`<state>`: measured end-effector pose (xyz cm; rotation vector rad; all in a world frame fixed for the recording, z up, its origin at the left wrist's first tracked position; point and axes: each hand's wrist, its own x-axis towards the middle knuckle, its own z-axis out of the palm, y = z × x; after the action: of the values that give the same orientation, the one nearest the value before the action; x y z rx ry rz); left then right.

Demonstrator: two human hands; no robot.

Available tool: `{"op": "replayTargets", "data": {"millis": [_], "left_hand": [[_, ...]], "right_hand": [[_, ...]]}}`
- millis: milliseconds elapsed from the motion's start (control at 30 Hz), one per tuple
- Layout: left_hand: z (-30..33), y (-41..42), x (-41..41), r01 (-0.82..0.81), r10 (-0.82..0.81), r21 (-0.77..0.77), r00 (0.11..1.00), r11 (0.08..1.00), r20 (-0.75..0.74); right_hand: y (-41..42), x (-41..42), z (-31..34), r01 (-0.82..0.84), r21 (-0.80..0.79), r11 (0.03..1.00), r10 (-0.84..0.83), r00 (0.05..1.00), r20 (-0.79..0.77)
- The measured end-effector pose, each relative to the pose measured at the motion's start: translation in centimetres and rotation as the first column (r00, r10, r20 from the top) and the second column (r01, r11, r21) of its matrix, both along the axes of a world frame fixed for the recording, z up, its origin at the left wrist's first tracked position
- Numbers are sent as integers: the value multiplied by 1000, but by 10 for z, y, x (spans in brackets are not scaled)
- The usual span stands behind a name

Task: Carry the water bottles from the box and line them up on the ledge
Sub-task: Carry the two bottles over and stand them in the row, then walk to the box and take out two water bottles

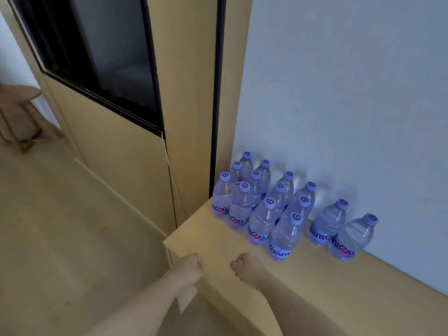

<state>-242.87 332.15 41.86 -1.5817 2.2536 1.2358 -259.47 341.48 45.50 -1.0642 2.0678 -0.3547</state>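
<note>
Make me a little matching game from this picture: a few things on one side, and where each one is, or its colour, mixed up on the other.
Things:
1. bottle caps
2. ledge
3. left hand
4. stool

Descriptions:
A. pale wood, bearing the bottles
B. far left, by the wall
C. purple
D. curled, holding nothing

Pairs: 1-C, 2-A, 3-D, 4-B

You have one view only, from the camera on your head, wide-angle, tilted forward and down. It looks from above onto the ledge (218, 238), which runs from the centre to the lower right of the frame, close below you. The wall (339, 93) fills the upper right, a door (109, 117) the upper left, and the floor (60, 238) the lower left.
</note>
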Motion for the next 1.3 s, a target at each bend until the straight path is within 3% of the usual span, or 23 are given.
{"op": "replayTargets", "data": {"millis": [167, 233, 333, 567, 1000, 1100, 1300], "left_hand": [[12, -46, 119, -156, 160, -60, 986, 986, 54], [18, -60, 167, -204, 209, -67, 974, 977, 92], [26, -77, 236, -278, 285, -73, 951, 958, 121], [43, -117, 369, -629, 639, -110, 760, 769, 121], [58, -308, 556, -782, 792, -152, 571, 605, 215], [71, -352, 592, -783, 799, -171, 563, 598, 211], [62, -434, 664, -773, 781, -165, 560, 613, 277]], "right_hand": [[-71, 97, 12, -205, -49, 978, 202, 978, -60], [-97, 139, 16, -228, -67, 971, 226, 974, -33], [-139, 201, 21, -407, -33, 913, 407, 913, -7], [-230, 327, 13, -648, 10, 761, 648, 761, -25], [-501, 549, 22, -877, -6, 480, 875, 479, -66], [-553, 591, 37, -890, -43, 455, 887, 457, -71], [-642, 657, 30, -926, 32, 375, 920, 367, -139]]}}
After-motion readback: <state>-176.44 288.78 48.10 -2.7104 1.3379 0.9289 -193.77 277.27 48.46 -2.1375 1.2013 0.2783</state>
